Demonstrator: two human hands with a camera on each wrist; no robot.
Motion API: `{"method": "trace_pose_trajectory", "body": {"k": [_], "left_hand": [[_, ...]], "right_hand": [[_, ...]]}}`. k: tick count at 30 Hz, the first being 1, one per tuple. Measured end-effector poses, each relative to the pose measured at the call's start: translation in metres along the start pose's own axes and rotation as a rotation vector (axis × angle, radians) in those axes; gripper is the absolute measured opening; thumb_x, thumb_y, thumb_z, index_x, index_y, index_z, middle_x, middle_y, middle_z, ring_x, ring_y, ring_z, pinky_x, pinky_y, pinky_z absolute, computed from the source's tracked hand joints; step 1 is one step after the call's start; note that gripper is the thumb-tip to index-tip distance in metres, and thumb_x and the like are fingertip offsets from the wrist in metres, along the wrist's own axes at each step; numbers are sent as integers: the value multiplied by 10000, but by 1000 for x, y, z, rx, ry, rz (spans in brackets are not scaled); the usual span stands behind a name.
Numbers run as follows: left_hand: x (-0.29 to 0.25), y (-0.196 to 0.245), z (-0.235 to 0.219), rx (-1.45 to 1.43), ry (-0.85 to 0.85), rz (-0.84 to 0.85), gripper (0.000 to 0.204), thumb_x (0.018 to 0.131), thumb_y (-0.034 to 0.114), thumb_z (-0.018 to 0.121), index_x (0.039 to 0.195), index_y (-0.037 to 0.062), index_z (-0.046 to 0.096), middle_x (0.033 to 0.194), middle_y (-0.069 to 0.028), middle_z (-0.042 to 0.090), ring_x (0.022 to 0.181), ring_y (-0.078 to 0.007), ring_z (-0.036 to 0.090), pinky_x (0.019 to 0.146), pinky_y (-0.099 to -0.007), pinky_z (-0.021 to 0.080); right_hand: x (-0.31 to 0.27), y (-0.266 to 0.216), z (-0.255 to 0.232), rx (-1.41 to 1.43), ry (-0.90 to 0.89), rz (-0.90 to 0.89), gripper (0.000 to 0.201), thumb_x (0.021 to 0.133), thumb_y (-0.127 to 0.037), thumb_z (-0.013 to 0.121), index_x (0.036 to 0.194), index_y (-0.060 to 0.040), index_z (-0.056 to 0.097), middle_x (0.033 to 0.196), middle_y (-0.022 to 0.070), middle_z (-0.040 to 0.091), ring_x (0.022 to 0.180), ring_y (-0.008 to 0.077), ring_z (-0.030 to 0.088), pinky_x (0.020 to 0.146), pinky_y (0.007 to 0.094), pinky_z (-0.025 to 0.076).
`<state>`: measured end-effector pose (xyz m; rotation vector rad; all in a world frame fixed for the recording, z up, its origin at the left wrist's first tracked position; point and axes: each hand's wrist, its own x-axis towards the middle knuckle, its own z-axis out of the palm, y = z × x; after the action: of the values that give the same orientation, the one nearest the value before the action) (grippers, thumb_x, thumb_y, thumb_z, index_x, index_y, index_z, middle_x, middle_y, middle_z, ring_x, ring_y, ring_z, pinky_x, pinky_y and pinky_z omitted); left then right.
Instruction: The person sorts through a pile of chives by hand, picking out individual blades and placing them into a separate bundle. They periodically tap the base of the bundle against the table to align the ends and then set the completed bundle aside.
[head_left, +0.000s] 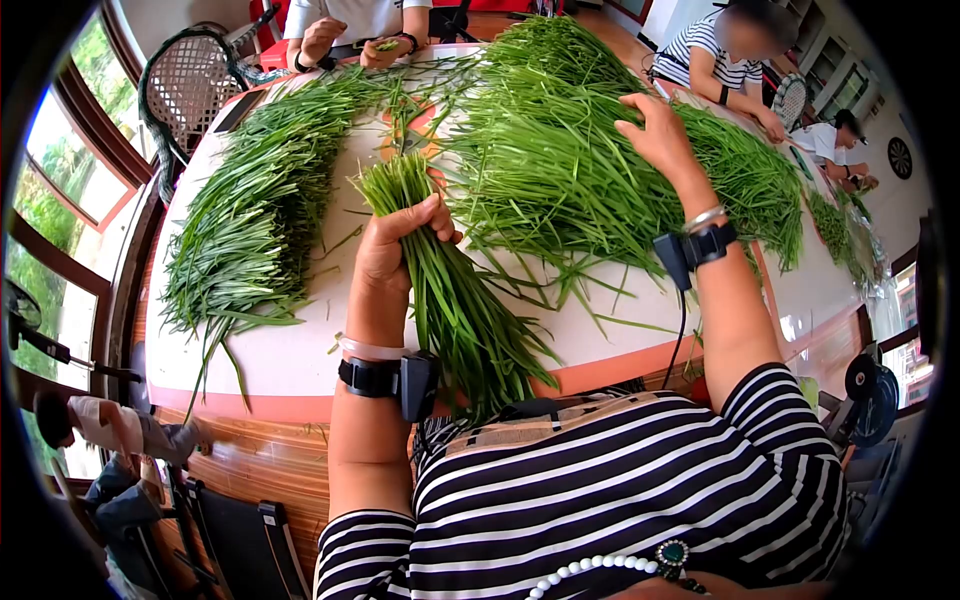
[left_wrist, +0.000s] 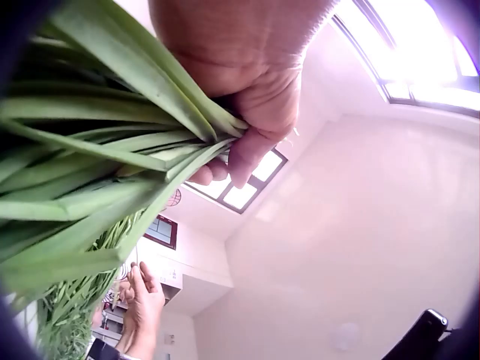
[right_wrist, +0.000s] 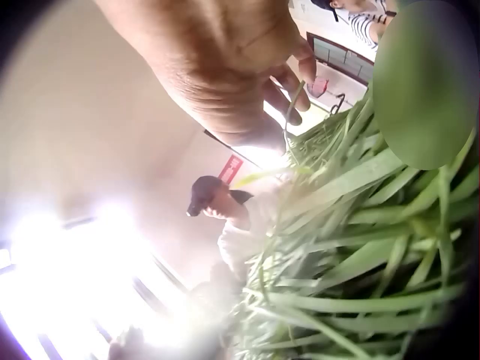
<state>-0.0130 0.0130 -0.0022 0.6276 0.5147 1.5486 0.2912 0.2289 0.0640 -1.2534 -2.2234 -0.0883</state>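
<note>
The left hand (head_left: 400,240) grips a thick bunch of long green stalks (head_left: 450,310) near the pale cut ends, which point up and away; the leaves hang down toward the striped shirt. In the left wrist view the fingers (left_wrist: 259,142) curl round the stalks (left_wrist: 90,180). The right hand (head_left: 660,140) is held over the large heap of green leaves (head_left: 560,150), fingers spread and slightly bent. In the right wrist view a thin blade stands by the fingers of that hand (right_wrist: 225,75); whether it is held cannot be told. Leaves (right_wrist: 352,255) fill that view's right side.
A second long pile (head_left: 260,190) lies on the left of the white table (head_left: 350,365). Loose blades are scattered between the piles. A dark phone (head_left: 240,110) lies at the far left edge. Several people are around the table, one directly across. A woven chair (head_left: 190,90) stands at the left.
</note>
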Motion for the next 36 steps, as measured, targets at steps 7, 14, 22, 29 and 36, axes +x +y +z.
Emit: {"method": "trace_pose_trajectory", "body": {"k": [7,14,22,29,36], "left_hand": [[1,-3,-3,32,20,-10,191,831,109,665,976,39,561,690,-51,527,640,-195,548,683,-395,506],[2,-5,3,21,-25,-2,267,822,101,688,1029,19,541,695,-44,512,638,-186,532,681,-377,493],[1,-16,8,30,-41,-91,200,849,118,681,976,15,565,667,-10,479,605,-151,492,640,-345,468],[5,-32,17,39,-15,-155,323,893,165,636,1129,-37,548,688,-20,488,627,-152,506,671,-340,488],[0,-31,18,161,10,-112,308,870,193,669,1100,5,589,747,-40,563,640,-152,544,621,-306,482]], "right_hand": [[-38,-59,-2,267,-21,-145,127,820,-119,684,905,-29,654,885,125,639,701,260,640,674,374,507],[-55,-59,17,45,-104,-64,211,788,-187,743,773,-12,626,730,108,606,606,235,574,573,340,455],[-70,-59,0,758,-230,129,41,903,-40,631,913,0,637,745,-22,632,646,34,549,579,176,425],[-102,-105,9,1136,-351,133,90,890,-11,637,971,28,641,770,-3,641,682,49,588,619,189,475],[-127,-139,34,1101,-436,52,86,858,-18,666,924,28,633,708,2,619,625,45,541,576,206,453]]}}
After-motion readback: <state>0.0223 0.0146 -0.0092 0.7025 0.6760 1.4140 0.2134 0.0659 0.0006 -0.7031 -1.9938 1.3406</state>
